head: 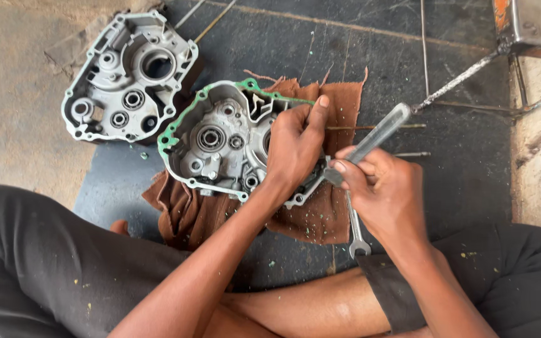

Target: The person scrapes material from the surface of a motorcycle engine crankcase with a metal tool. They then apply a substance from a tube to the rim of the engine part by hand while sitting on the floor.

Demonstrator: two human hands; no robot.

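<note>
From the head camera, the person sits on the floor (pixel 408 56) with legs folded, and a brown cloth (pixel 320 216) is spread on the dark slab in front of them. On the cloth lies a grey metal engine case half (pixel 220 147), open side up, with a torn green gasket (pixel 176 128) clinging along its upper and left rim. The left hand (pixel 295 147) rests on the right part of this case, its grip clenched over the case's edge, thumb pointing up toward the far side of the cloth. The right hand (pixel 380 188), just beside it, has its grip closed around a scraping tool with a clear handle (pixel 380 131); the tip meets the case's right edge, hidden behind the left hand. A spanner (pixel 355 231) lies on the cloth's near right edge, partly under the right hand. A second grey case half (pixel 129 75) lies off the cloth toward the floor's far left, close to the first. Green flecks dot the cloth
</note>
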